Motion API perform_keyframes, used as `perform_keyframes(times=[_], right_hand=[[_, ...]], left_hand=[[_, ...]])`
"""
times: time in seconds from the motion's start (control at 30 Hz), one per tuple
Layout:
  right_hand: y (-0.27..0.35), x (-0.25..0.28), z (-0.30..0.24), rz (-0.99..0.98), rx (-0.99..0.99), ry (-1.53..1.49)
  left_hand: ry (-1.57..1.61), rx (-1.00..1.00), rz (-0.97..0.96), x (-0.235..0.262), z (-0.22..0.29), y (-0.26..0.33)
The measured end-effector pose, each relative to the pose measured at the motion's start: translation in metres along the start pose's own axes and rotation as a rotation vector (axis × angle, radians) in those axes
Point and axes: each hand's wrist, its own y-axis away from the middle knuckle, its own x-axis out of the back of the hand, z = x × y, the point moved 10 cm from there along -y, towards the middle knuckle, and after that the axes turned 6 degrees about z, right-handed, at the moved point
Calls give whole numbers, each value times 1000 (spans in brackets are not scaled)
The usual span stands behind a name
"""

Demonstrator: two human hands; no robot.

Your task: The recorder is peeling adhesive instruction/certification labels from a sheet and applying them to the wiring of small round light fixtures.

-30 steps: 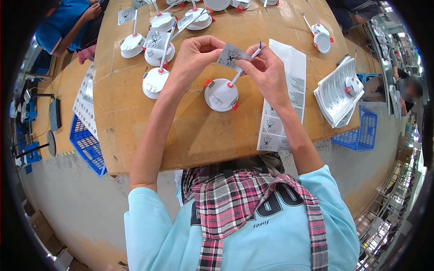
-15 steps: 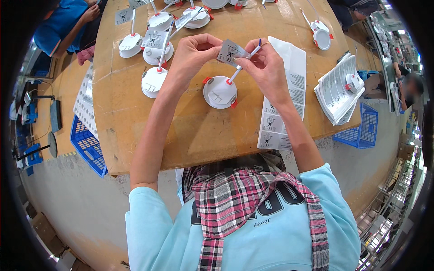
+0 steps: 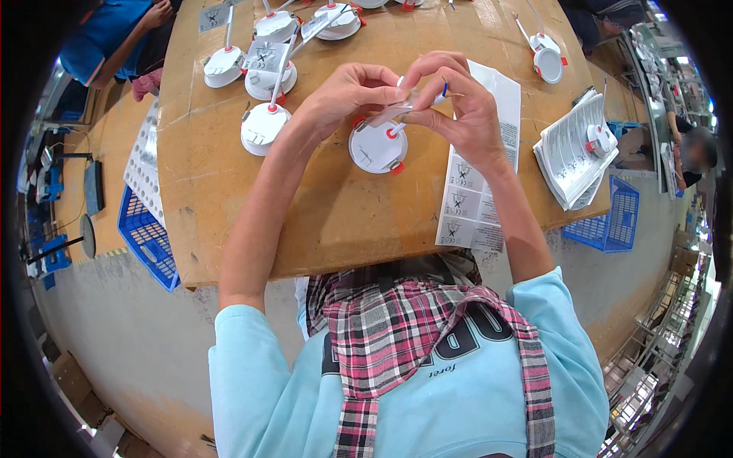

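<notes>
A round white downlight [image 3: 376, 151] with red clips lies on the table below my hands, its white cable [image 3: 398, 130] rising from a red collar. My left hand [image 3: 357, 90] pinches a silvery label [image 3: 390, 114] at the cable. With bent fingers my right hand [image 3: 463, 111] closes on the label and cable from the other side; a blue wire end sticks out between the fingers. The fingers partly cover the label, so how far it wraps around the cable is hidden. Right of the downlight, partly beneath my right wrist, lies a sheet of labels [image 3: 469, 202].
Several white downlights [image 3: 263, 130] stand to the left and far side, some with labelled cables. Another downlight [image 3: 547, 65] lies at the far right. A stack of printed sheets [image 3: 569, 164] sits at the right edge. Blue crates [image 3: 149, 240] flank the table. A co-worker [image 3: 107, 42] is at far left.
My right hand has turned, its fingers coming over the label beside my left fingertips. The label has tilted and folded toward the cable. The downlight appears slightly farther up and right.
</notes>
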Motion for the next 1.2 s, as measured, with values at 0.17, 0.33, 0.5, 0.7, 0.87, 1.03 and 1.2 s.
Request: perform_keyframes(times=[0.17,0.33,0.5,0.7,0.87,1.03,1.2], right_hand=[[-3,-6,-11,-164,76,-21],[6,-2,4,-209,-32,-130],[8,5,17,-87,-120,-105],[6,5,15,-20,-105,-42],[11,21,31,53,-197,-31],[10,11,37,17,-362,-112],[17,23,57,30,-390,17]], left_hand=[[-35,-196,-130,-24,12,-15],[-110,-362,-159,-40,17,-18],[177,-95,-163,-30,2,-17],[498,-266,-171,-22,25,4],[38,-357,106,-3,16,32],[-202,-310,105,-25,-4,43],[-274,-290,280,-23,-8,44]])
